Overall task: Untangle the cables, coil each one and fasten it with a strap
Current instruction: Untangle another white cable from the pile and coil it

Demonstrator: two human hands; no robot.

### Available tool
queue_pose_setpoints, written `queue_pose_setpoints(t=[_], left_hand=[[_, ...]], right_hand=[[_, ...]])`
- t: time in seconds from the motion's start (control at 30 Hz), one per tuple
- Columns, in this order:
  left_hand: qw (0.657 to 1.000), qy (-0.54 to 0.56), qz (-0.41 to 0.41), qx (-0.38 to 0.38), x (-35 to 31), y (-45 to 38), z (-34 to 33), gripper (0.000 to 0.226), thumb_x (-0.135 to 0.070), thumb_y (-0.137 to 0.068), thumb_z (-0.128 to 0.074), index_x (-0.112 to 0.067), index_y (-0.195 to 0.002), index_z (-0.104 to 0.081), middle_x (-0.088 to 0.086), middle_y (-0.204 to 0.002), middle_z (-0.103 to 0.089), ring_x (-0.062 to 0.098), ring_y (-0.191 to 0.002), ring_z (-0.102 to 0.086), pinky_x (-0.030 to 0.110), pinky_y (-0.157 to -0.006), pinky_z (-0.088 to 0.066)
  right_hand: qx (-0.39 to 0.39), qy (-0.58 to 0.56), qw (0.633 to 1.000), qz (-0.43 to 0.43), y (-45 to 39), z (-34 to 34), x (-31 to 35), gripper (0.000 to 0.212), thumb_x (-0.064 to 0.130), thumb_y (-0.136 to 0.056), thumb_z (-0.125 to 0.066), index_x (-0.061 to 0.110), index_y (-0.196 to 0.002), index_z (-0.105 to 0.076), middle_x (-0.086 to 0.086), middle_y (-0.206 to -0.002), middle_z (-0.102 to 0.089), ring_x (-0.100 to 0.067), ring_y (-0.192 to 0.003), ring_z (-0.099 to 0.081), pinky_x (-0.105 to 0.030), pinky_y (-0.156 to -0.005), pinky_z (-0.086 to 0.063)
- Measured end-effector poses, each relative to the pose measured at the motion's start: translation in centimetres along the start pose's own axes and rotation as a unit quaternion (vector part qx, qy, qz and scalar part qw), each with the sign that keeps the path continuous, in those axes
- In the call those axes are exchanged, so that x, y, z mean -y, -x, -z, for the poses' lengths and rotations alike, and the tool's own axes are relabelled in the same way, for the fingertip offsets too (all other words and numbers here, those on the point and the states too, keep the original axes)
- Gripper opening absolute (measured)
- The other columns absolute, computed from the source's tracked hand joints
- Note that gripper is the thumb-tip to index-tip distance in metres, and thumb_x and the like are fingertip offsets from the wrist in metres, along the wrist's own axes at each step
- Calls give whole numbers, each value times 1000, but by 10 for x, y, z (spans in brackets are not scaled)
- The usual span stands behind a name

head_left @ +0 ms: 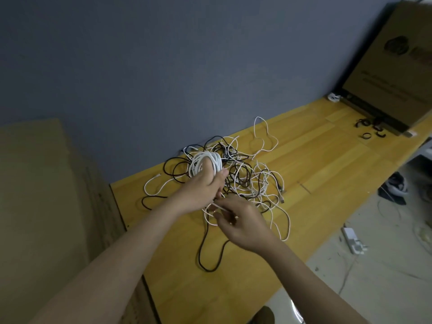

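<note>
A tangle of white and black cables (pixel 245 176) lies in the middle of the wooden table (pixel 315 160). My left hand (pixel 203 190) grips a coil of white cable (pixel 205 163), with loops wound over its fingers, held just above the tangle. My right hand (pixel 240 218) is right below it and pinches the loose white strand that runs from the coil. Several black straps (pixel 370 129) lie on the table at the far right. A small coiled white cable (pixel 333 97) sits by the wall.
A large cardboard box (pixel 392 73) stands at the table's right end. Flat cardboard (pixel 46 206) leans at the left. On the floor at right lie a white power strip (pixel 353 239) and dark items (pixel 395 185).
</note>
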State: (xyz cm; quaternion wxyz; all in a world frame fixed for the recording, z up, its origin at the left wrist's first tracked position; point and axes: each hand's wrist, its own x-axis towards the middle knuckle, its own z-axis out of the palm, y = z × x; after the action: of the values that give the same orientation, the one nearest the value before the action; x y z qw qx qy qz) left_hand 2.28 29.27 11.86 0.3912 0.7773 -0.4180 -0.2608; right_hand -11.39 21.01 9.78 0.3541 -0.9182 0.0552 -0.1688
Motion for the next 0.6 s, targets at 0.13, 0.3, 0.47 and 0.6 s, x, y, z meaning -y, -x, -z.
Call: queue_pose_setpoints(t=[0.13,0.3,0.47,0.6], left_hand=[[993,-107,16,45,-2,3,-9,29,-49,-100,-28,-21,-101,-27,8,-84,-56,26,-77,-57,39,-69,-45],[993,-31,6,115,-13,7,-10,30,-45,-102,-32,-19,-89,-38,-7,-67,-44,4,-57,-45,28,-57,-37],[985,30,31,167,-10,12,7,56,-65,-86,-43,-11,-91,-54,-14,-51,-39,4,-44,-33,24,-51,-29],[980,47,22,194,-11,10,7,46,-68,-73,-57,-23,-77,-55,-15,-49,-47,7,-45,-40,21,-48,-33]], right_hand=[[-46,94,994,38,0,25,-3,22,9,-80,-63,21,-94,-73,10,-71,-55,-3,-63,-46,-20,-54,-39],[-123,122,985,-3,3,49,-29,21,15,-70,-62,30,-85,-59,14,-68,-56,-5,-65,-52,-20,-56,-42],[-171,16,973,-152,1,52,-82,30,9,-80,-72,37,-79,-62,21,-80,-63,3,-83,-56,-13,-75,-39],[-82,-58,968,-229,-2,21,-101,10,23,-89,-65,17,-88,-74,6,-77,-67,-1,-68,-58,-27,-65,-45]])
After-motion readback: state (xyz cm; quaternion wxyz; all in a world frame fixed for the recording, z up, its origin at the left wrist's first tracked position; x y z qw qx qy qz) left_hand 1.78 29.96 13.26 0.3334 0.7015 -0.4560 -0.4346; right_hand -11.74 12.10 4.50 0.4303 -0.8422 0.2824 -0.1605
